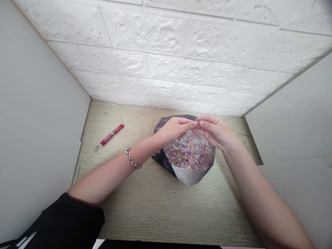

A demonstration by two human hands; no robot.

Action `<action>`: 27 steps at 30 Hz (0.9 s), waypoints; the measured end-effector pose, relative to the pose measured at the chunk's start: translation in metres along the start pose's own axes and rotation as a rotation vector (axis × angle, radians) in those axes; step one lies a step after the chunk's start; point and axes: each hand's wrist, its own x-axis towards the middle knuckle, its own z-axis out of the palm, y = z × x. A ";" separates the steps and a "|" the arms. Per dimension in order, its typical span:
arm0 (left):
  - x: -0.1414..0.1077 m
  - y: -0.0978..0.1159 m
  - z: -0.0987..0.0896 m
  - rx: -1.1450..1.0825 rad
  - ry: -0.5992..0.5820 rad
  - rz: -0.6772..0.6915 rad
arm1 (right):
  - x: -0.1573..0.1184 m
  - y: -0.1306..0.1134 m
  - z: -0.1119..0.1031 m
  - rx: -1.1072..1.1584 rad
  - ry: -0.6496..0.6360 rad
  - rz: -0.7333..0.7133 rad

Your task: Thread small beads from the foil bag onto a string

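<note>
A fabric-lined container [188, 177] stands on the tabletop, filled with many small beads [190, 152] in pink, white, clear, yellow and red. Over its far part, my left hand [181, 126] and my right hand [214, 129] meet, thumbs and fingertips pinched close together. Whatever lies between the fingertips is too small or too hidden to make out. Both hands are closed and raised above the beads. A silver chain bracelet [132, 159] circles my left wrist.
On the left of the wooden table [155, 214] lies a red stick-like item [112, 135] with a metal clasp [96, 148] at its near end. A tiny metal piece [106, 112] sits farther back. White panels flank both sides; a white brick-patterned wall [166, 65] rises behind.
</note>
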 end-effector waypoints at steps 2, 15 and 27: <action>0.000 0.001 0.000 -0.005 0.005 -0.007 | 0.000 0.001 -0.001 0.010 -0.015 -0.003; 0.000 0.001 -0.001 -0.004 0.006 -0.011 | 0.000 0.002 -0.003 0.028 -0.047 -0.012; -0.001 0.002 0.000 0.027 0.021 -0.026 | 0.001 0.002 -0.001 0.007 -0.030 -0.012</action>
